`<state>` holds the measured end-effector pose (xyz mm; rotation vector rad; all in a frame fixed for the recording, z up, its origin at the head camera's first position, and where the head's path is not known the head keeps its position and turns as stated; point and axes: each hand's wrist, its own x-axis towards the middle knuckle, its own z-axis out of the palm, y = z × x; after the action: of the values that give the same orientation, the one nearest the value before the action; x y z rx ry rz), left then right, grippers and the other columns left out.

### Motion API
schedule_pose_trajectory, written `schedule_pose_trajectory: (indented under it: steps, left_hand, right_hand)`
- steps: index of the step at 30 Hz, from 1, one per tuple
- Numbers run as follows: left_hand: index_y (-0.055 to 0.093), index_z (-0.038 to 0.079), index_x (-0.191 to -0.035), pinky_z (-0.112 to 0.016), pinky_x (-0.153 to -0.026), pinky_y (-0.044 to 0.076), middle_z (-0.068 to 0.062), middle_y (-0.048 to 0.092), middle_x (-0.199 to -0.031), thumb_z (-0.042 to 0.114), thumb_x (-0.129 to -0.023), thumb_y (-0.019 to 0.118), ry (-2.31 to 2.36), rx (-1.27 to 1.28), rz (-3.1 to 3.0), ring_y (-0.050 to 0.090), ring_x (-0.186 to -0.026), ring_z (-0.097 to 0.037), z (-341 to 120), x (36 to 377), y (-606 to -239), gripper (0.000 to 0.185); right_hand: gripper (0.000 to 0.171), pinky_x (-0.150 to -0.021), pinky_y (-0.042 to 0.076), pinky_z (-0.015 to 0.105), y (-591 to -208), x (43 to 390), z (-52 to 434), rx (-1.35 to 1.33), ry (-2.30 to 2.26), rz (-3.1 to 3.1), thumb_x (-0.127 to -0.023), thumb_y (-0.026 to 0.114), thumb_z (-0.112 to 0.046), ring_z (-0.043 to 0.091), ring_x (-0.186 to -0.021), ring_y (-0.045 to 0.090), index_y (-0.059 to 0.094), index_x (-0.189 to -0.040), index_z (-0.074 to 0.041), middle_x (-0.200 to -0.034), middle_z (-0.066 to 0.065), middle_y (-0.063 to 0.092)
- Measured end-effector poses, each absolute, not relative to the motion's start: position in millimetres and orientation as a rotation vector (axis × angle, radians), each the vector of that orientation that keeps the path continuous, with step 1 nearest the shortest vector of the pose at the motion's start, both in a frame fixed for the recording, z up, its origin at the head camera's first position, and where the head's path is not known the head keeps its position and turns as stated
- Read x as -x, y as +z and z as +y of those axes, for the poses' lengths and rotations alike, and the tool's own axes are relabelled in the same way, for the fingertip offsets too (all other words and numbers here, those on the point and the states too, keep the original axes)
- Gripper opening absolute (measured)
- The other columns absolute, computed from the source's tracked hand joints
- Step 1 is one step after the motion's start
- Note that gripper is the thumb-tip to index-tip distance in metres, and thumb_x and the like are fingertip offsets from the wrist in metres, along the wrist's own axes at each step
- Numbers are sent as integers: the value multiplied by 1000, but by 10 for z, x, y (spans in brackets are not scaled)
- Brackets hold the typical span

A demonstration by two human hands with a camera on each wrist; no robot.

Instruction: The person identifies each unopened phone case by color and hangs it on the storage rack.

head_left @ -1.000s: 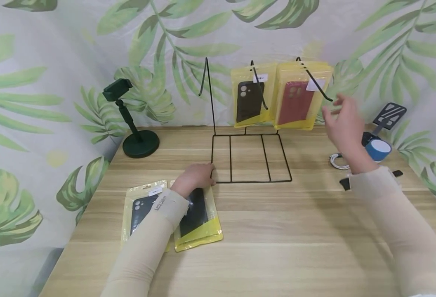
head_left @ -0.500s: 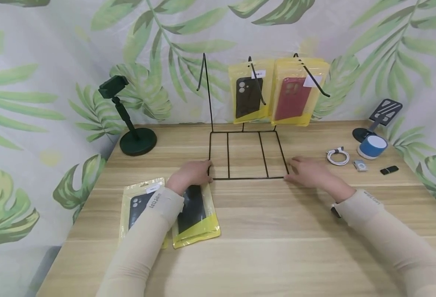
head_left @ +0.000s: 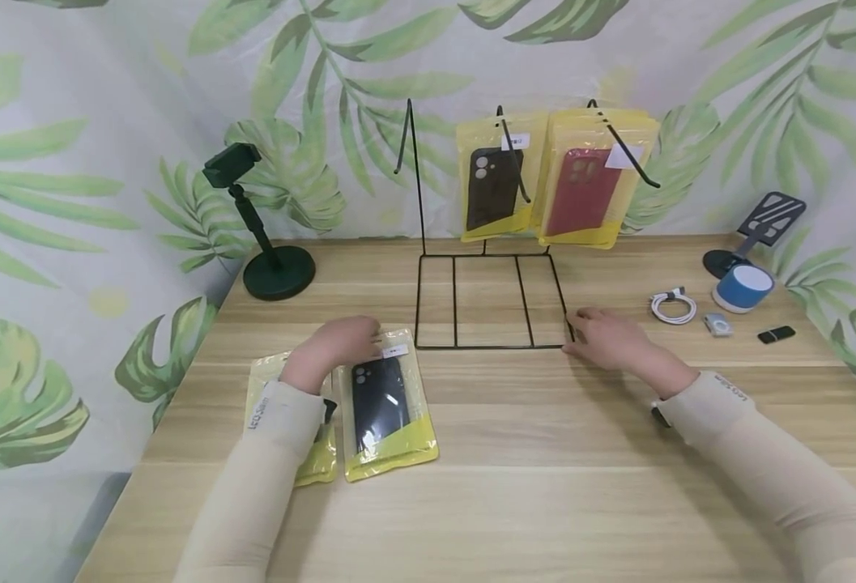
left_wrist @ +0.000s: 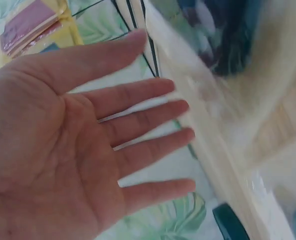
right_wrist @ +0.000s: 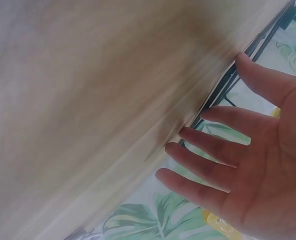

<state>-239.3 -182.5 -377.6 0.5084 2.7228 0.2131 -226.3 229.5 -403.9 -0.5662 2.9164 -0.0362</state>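
My left hand [head_left: 334, 346] is over the top ends of two yellow-edged packages on the wooden table, its fingers extended and apart in the left wrist view. The right package [head_left: 382, 401] shows a dark phone case through its clear front; the left package [head_left: 317, 463] is partly covered by my hand and sleeve. My right hand [head_left: 608, 338] is at the front right corner of a black wire display rack [head_left: 454, 304], fingers spread and fingertips right at the wire. On the rack's hooks hang a packaged black phone case [head_left: 491, 185] and a packaged red phone case [head_left: 579, 194].
A dark green stand [head_left: 278, 274] is at the back left. At the right are a blue-and-white cylinder [head_left: 743, 289], a black phone stand [head_left: 770, 219], a coiled white cable [head_left: 673, 308], a small silver device [head_left: 717, 325] and a small black stick [head_left: 776, 334]. The rack's left hook [head_left: 402, 142] is bare.
My right hand came down from the right hook to the rack's front right corner. My left hand has left the rack's front left corner and moved left over the packages.
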Motion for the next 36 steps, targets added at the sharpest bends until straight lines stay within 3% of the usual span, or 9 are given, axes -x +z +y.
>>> schedule_pose_trajectory:
  steps: [4,10,15,18,21,24,31,36]
  left_hand:
    - [66,1,-87,-49,-83,51,-13,66,-88,12,-88,61,121,-443,2779,55,-77,-26,-1969,2343,-3751,12]
    - [68,-5,-103,-62,-104,40,-22,67,-113,6,-86,61,143,-402,2807,57,-115,-42,-2045,2335,-3801,21]
    - [67,-4,-96,-67,-112,27,-25,65,-121,0,-85,56,179,-407,2814,45,-132,-48,-2053,2359,-3888,16]
    - [66,-1,-91,-64,-107,36,-22,68,-110,3,-90,53,156,-455,2854,55,-118,-43,-2051,2364,-3919,14]
    - [62,2,-89,-49,-83,51,-15,66,-88,8,-96,50,202,-482,2903,62,-88,-33,-2032,2368,-3903,15]
    - [58,5,-93,-35,-59,45,-8,59,-76,12,-100,50,358,-478,2939,53,-66,-22,-1993,2348,-3832,13]
    - [56,7,-105,-31,-59,43,-11,68,-89,13,-102,54,837,-656,3000,52,-64,-17,-1792,2217,-3609,7]
    - [54,7,-104,-30,-54,38,-7,61,-77,13,-102,54,1104,-840,2995,47,-58,-15,-1545,2057,-3383,6]
  right_hand:
    - [63,-102,42,64,-4039,2263,2300,564,-41,2913,-99,58,-40,52,-128,48,47,-144,2,-143,31,48]
    - [62,-101,42,65,-4051,2277,2324,559,-43,2911,-100,56,-40,52,-128,47,46,-145,1,-145,30,47]
    - [62,-100,43,64,-4057,2283,2331,560,-44,2914,-100,56,-40,52,-128,48,47,-145,0,-145,30,47]
    - [62,-99,44,64,-4058,2282,2327,566,-42,2918,-99,57,-41,52,-127,49,48,-144,0,-144,30,48]
    - [61,-97,46,64,-4062,2279,2328,567,-35,2923,-99,57,-41,51,-126,50,49,-144,0,-143,29,49]
    - [61,-96,46,64,-4064,2276,2328,563,-37,2925,-99,57,-41,51,-126,50,49,-144,0,-143,29,49]
    - [61,-99,44,65,-4068,2286,2330,541,-58,2919,-99,57,-41,52,-128,49,49,-144,-1,-144,29,48]
    - [61,-100,43,65,-4071,2299,2330,537,-55,2917,-99,57,-42,51,-129,48,49,-144,-2,-145,29,48]
